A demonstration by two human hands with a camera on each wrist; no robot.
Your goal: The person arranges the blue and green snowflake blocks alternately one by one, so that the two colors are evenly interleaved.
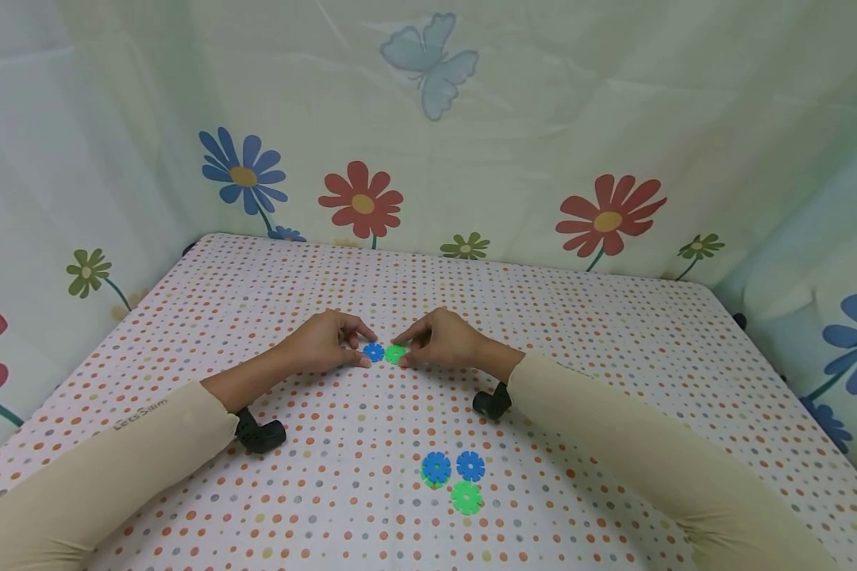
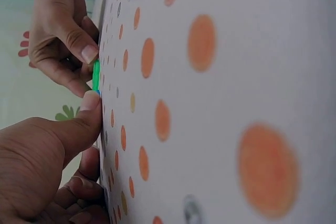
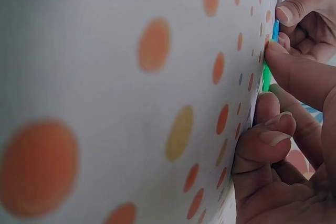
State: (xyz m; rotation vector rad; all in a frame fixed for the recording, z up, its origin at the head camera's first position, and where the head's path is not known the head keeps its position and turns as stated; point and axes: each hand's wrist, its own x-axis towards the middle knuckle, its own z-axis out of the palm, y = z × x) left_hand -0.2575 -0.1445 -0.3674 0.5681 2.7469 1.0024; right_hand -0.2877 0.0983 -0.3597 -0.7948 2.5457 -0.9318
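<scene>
On the dotted tabletop, my left hand [image 1: 323, 341] pinches a small blue notched plastic disc [image 1: 374, 352] between thumb and forefinger. Right beside it, a green notched disc [image 1: 395, 354] is pinched the same way by my right hand [image 1: 448, 339]. Both discs lie flat, edge to edge, low against the cloth. From the left wrist, the green disc [image 2: 96, 75] appears edge-on, and the left thumb mostly hides the blue one. The right wrist view has the blue disc [image 3: 275, 29] just past the right thumb, with the green disc [image 3: 266, 78] between that hand's fingertips.
Closer to me lie more notched discs: a blue one [image 1: 436, 466] stacked over a green one, another blue one [image 1: 470, 466] and a green one [image 1: 466, 498]. A flower-printed curtain [image 1: 514, 119] hangs behind the dotted table [image 1: 314, 507]. Black wrist cameras [image 1: 260, 435] sit under both wrists.
</scene>
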